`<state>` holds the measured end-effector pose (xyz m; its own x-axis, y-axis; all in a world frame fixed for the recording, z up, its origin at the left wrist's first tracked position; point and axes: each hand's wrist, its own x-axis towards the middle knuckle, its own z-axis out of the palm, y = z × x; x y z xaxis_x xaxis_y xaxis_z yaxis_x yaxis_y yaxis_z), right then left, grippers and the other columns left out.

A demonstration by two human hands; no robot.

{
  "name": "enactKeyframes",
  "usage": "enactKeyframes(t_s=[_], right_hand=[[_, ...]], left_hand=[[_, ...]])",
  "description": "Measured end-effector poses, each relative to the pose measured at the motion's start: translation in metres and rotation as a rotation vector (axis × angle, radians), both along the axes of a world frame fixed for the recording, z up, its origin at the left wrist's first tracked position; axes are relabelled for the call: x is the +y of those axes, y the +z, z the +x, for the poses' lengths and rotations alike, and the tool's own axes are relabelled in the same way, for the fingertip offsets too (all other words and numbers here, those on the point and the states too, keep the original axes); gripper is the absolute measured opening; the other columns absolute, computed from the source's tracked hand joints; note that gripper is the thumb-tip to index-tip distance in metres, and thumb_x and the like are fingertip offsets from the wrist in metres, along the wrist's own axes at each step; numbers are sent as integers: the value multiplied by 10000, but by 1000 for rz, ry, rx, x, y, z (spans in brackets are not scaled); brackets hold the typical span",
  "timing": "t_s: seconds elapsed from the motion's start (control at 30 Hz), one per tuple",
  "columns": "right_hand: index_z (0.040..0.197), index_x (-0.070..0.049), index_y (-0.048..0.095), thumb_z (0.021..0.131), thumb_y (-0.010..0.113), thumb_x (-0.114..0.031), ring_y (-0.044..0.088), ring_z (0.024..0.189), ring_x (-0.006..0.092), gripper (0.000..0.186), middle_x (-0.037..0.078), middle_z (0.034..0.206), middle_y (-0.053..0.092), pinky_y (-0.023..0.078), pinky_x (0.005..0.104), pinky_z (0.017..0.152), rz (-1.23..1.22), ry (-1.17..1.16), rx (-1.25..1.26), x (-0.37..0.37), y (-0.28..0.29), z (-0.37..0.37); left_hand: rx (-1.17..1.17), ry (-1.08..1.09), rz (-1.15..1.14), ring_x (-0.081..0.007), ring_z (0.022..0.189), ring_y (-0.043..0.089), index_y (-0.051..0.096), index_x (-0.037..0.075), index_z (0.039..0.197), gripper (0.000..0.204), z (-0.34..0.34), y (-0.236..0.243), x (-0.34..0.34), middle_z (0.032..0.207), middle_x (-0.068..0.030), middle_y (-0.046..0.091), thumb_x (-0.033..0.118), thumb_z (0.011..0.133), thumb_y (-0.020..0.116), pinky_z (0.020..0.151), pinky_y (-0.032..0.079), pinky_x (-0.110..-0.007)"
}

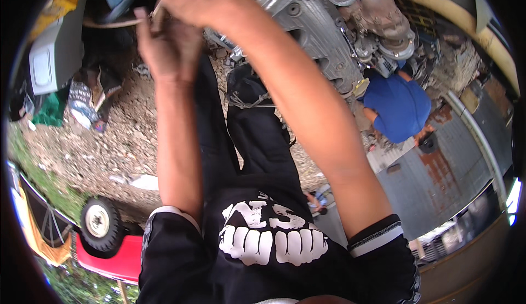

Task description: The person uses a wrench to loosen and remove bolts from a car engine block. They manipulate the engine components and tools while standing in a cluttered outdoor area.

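Note:
My right hand (200, 0) reaches to the top edge of the view, its fingers closed and partly cut off. Just below it my left hand (170, 46) is raised with the thumb up, smeared by motion. The two hands meet or overlap, and whatever lies between them is hidden. A thin tan strip (115, 24), perhaps a hose or cable, runs from the left toward my left thumb. Behind it hangs a dark blue-grey hose (130, 1). To the right of my hands is a large grey metal engine (312, 35) with a rusty, bulky pipe (378, 10) beside it.
A person in a blue shirt (397, 106) crouches beyond the engine. At left are a grey panel (46, 63), a green cloth (50, 109) and a bag-like bundle (82, 104) on gravel (126, 145). A white-rimmed wheel (99, 222) and corrugated sheets (433, 167) are farther off.

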<state>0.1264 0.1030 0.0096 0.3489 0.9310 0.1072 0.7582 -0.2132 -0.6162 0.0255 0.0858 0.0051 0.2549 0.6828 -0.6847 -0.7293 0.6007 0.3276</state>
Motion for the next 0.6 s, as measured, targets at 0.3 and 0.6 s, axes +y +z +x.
enactKeyframes(t_s=[0.3,0.6], right_hand=[[867,-28,762,855,548,-247,713,899,383,306,231,890,717,573,458,829,-335,-23,261,-12,15,-23],[896,-87,785,820,591,-232,734,879,304,253,142,891,744,582,417,779,-558,114,238,-14,15,-39]], left_hand=[[305,-458,205,-286,1259,540,506,-47,1352,607,-24,18,22,1346,-178,566,448,1009,433,1083,406,-418],[148,-330,135,-259,1145,600,579,-2,1203,445,-54,-24,0,1211,-141,627,336,990,384,1010,466,-407]])
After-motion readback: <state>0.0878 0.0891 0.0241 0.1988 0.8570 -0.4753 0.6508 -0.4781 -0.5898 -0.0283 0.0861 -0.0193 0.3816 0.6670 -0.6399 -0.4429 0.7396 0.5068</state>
